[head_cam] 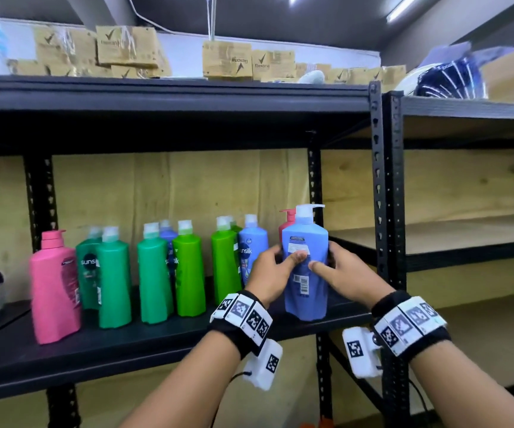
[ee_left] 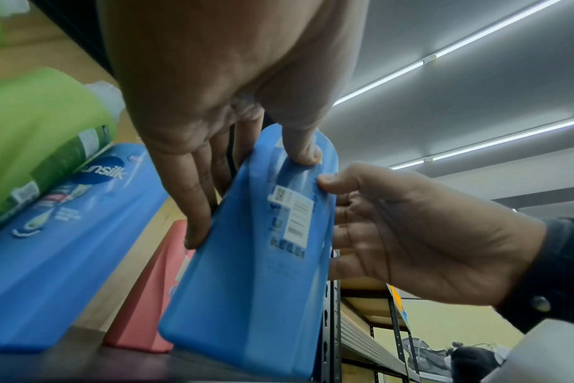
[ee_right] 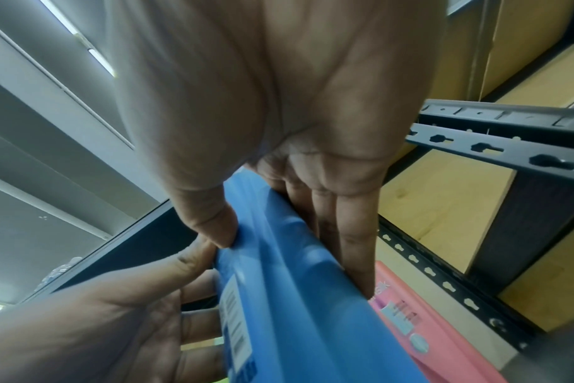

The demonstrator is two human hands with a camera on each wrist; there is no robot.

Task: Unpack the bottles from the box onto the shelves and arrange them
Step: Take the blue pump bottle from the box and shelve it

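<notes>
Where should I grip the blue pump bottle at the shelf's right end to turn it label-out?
Grip the blue pump bottle at mid-body, on its two narrow side edges, from the front, as the left hand and right hand do. Its body is flat and wide; a red bottle stands close behind, and the pump head is thin.

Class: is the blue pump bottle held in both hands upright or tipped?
Upright: the blue pump bottle stands base-down on the shelf, pump on top.
</notes>
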